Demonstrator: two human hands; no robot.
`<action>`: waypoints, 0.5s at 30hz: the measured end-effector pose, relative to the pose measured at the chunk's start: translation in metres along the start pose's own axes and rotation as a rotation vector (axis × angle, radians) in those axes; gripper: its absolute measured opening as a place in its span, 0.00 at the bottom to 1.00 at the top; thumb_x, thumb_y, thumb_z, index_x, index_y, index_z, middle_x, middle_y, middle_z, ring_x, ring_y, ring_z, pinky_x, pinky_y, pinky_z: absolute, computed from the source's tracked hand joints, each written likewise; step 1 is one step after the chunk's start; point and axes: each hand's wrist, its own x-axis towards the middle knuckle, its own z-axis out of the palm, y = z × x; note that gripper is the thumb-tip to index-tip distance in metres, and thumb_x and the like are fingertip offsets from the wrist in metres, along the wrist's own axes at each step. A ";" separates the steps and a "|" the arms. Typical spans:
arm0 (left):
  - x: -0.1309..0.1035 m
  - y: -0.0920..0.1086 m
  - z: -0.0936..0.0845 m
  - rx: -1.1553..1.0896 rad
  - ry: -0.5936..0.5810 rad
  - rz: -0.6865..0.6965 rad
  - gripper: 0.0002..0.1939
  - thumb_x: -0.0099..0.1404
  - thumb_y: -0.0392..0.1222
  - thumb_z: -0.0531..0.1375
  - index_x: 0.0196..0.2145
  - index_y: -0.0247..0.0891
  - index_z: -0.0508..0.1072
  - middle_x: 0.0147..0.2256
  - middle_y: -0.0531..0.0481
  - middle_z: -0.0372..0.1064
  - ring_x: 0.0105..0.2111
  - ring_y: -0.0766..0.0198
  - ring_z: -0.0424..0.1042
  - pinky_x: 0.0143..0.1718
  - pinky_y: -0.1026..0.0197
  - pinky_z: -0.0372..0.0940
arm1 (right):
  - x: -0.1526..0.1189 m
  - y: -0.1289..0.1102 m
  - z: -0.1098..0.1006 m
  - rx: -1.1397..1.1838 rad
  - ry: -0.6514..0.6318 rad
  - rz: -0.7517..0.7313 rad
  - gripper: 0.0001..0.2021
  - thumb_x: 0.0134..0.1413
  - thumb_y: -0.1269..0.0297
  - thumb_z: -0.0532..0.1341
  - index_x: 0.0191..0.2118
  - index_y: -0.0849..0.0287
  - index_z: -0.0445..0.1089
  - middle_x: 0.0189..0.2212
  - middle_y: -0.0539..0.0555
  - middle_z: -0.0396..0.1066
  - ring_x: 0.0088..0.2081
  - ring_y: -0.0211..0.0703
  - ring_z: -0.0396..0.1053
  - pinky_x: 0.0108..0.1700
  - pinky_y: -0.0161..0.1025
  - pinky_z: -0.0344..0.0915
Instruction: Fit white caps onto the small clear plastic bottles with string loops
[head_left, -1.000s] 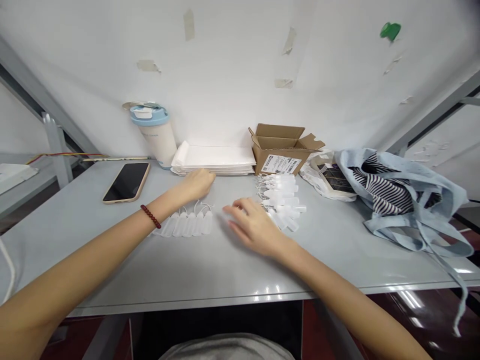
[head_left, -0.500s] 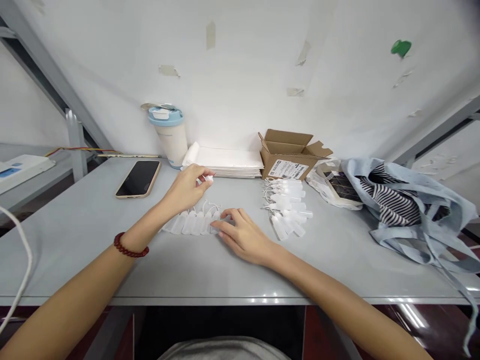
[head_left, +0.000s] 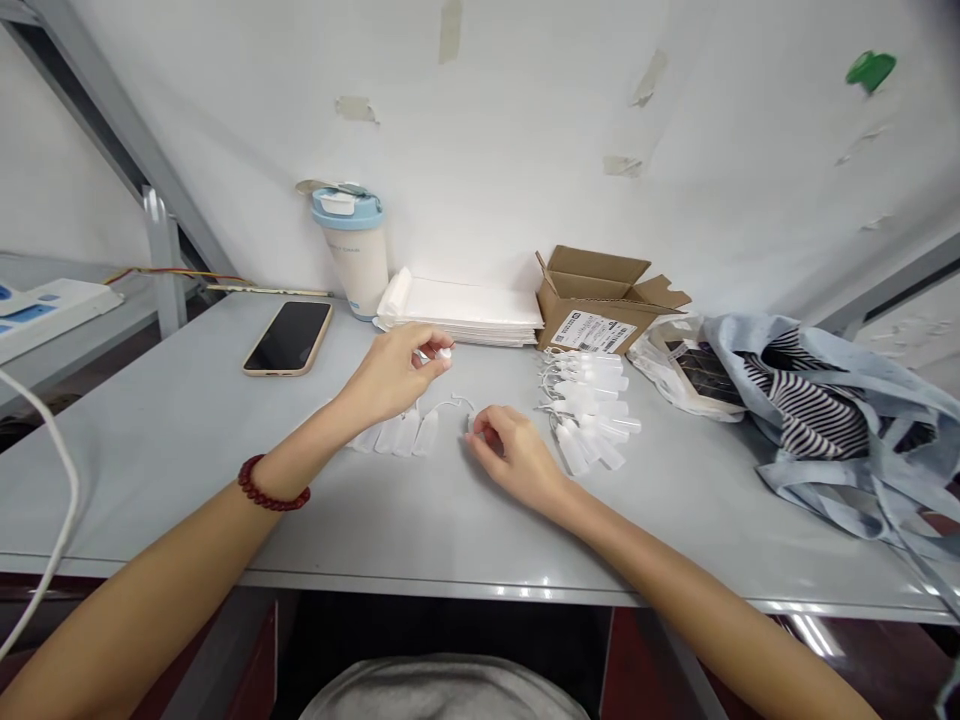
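My left hand [head_left: 397, 375] is closed in a pinch on a small white piece [head_left: 445, 354], above the table. Below it lies a row of small translucent plastic bottles [head_left: 426, 434] with thin white strings; my forearm and hand cover part of the row. Just right of that row, my right hand [head_left: 514, 452] has its fingers pinched on another small translucent bottle [head_left: 471, 424], mostly hidden behind the fingers, its white string trailing to the left. Beyond my right hand, several more bottles with strings [head_left: 589, 395] are lined up in a second group.
At the back of the grey table [head_left: 375, 535] stand a blue-lidded cup [head_left: 354, 255], a stack of white sheets [head_left: 465, 305] and an open cardboard box [head_left: 589, 310]. A phone [head_left: 289, 338] lies left. A clear plastic bag [head_left: 660, 372] and a light blue cloth bag [head_left: 832, 400] are right.
My right hand has drawn the end bottle away from the row, to the right. My left hand keeps its pinch on the white piece. The camera view has shifted a little.
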 end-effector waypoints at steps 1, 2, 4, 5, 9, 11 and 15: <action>0.000 0.001 0.000 -0.017 -0.012 -0.013 0.09 0.59 0.41 0.58 0.37 0.37 0.73 0.41 0.47 0.73 0.36 0.60 0.70 0.39 0.58 0.65 | 0.001 0.000 -0.001 -0.001 -0.006 0.061 0.04 0.55 0.66 0.57 0.31 0.60 0.63 0.24 0.50 0.64 0.27 0.38 0.60 0.31 0.34 0.56; -0.001 0.001 0.000 -0.030 -0.026 -0.026 0.09 0.59 0.42 0.58 0.36 0.37 0.73 0.40 0.48 0.73 0.35 0.61 0.70 0.39 0.58 0.64 | 0.001 -0.001 -0.003 -0.012 -0.014 0.126 0.05 0.55 0.64 0.57 0.31 0.59 0.62 0.22 0.49 0.64 0.25 0.37 0.60 0.29 0.34 0.54; -0.001 0.003 0.001 -0.050 -0.055 -0.058 0.09 0.58 0.42 0.59 0.35 0.37 0.74 0.39 0.48 0.73 0.34 0.61 0.70 0.38 0.57 0.64 | 0.002 -0.001 -0.006 -0.068 -0.031 0.237 0.08 0.54 0.60 0.58 0.30 0.59 0.61 0.20 0.48 0.63 0.23 0.37 0.60 0.27 0.33 0.52; -0.002 0.004 0.001 -0.061 -0.069 -0.073 0.09 0.58 0.43 0.60 0.35 0.37 0.74 0.39 0.48 0.73 0.34 0.61 0.70 0.38 0.57 0.64 | 0.002 -0.001 -0.008 -0.108 -0.039 0.273 0.10 0.53 0.58 0.59 0.30 0.58 0.61 0.20 0.49 0.64 0.23 0.38 0.60 0.27 0.33 0.51; -0.003 0.006 0.002 -0.142 -0.119 -0.113 0.10 0.55 0.45 0.63 0.33 0.37 0.74 0.37 0.49 0.73 0.34 0.60 0.70 0.38 0.58 0.64 | 0.003 0.000 -0.012 -0.291 -0.084 0.292 0.12 0.54 0.56 0.57 0.27 0.59 0.61 0.20 0.52 0.66 0.23 0.40 0.62 0.26 0.34 0.48; -0.003 0.005 0.002 -0.217 -0.153 -0.139 0.11 0.53 0.45 0.64 0.32 0.36 0.74 0.36 0.49 0.73 0.35 0.60 0.71 0.38 0.58 0.64 | 0.003 0.000 -0.013 -0.350 -0.107 0.267 0.12 0.55 0.57 0.55 0.26 0.59 0.61 0.20 0.52 0.67 0.23 0.40 0.63 0.25 0.35 0.47; -0.005 0.004 0.003 -0.386 -0.236 -0.250 0.11 0.49 0.42 0.67 0.32 0.36 0.74 0.32 0.50 0.74 0.35 0.60 0.72 0.36 0.60 0.65 | 0.004 0.003 -0.012 -0.375 -0.092 0.244 0.12 0.58 0.57 0.53 0.28 0.59 0.62 0.21 0.54 0.68 0.23 0.41 0.63 0.25 0.35 0.47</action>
